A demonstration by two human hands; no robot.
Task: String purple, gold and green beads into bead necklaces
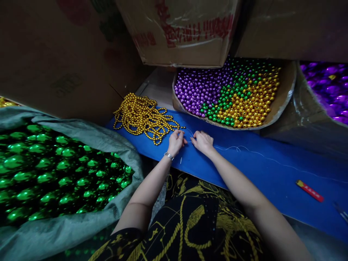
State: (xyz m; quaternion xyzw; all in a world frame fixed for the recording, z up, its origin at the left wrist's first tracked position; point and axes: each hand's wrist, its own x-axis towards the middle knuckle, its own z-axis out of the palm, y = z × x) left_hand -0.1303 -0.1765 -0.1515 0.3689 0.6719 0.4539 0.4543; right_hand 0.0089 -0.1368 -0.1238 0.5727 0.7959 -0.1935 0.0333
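My left hand (176, 140), with a watch or bracelet at the wrist, is closed in a pinch at the end of a pile of gold bead strands (140, 114). A few gold beads show just past its fingertips. Opposite it, my right hand (203, 141) pinches a thin clear thread (261, 154). Fine loops of this thread run between the two hands, and its tail trails away rightward over the blue table (233, 170). Exactly how the thread sits in the fingers is too small to make out.
Behind the hands, a cardboard box (286, 103) holds purple, green and gold beads. A sack (137, 163) of large green balls stands at left. A red and yellow packet (310, 190) lies at right. Cartons (187, 50) overhang the table's back; purple balls (328, 87) fill another box.
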